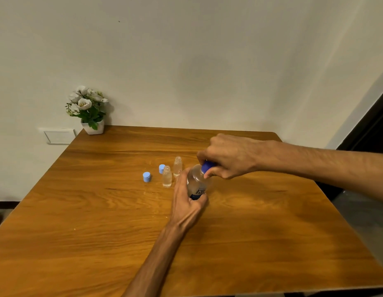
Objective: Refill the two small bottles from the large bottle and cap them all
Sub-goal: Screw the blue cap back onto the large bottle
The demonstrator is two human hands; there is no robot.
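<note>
The large clear bottle [198, 182] stands near the middle of the wooden table [261, 221]. My left hand [187, 197] grips its body from the near side. My right hand [227, 156] comes in from the right and pinches its dark blue cap [207, 166] at the top. Two small clear bottles stand uncapped just left of it, the nearer small bottle [167, 176] and the farther small bottle [177, 166]. Their two light blue caps lie loose on the table: one cap [147, 176] further left, the other cap [161, 168] behind the nearer small bottle.
A white pot with white flowers [90, 110] stands at the table's far left corner against the wall. A wall socket plate [59, 136] sits left of the table. The table's right edge runs beside a dark doorway [370, 125].
</note>
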